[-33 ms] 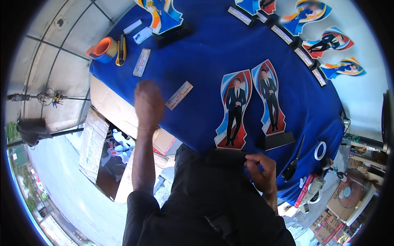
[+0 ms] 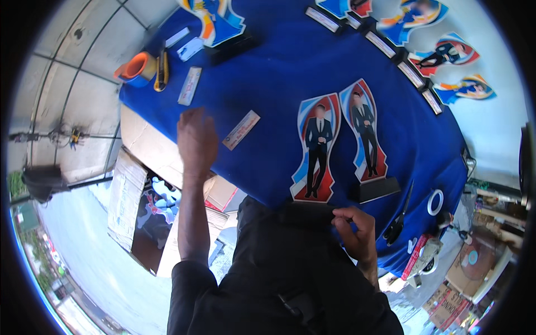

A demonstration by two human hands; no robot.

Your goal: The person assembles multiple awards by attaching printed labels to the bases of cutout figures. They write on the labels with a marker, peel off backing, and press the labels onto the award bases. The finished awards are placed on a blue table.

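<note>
Blue-clothed table point(image 2: 268, 78): I log one white rectangular printed label point(image 2: 241, 130), slanting far-right, beside nearer left grip point(image 2: 196, 139), curled; right grip point(image 2: 357, 230) half-curled; holds, I cannot tell.

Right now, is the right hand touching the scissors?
No, the scissors lie to the right of the right hand, with blue cloth showing between them.

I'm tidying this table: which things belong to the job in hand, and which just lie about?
Likely the job: black base at the right hand; nearest figure cutout; printed strips near the left hand.

Apparently lying about: scissors; white ring; yellow-black cutter.
</note>
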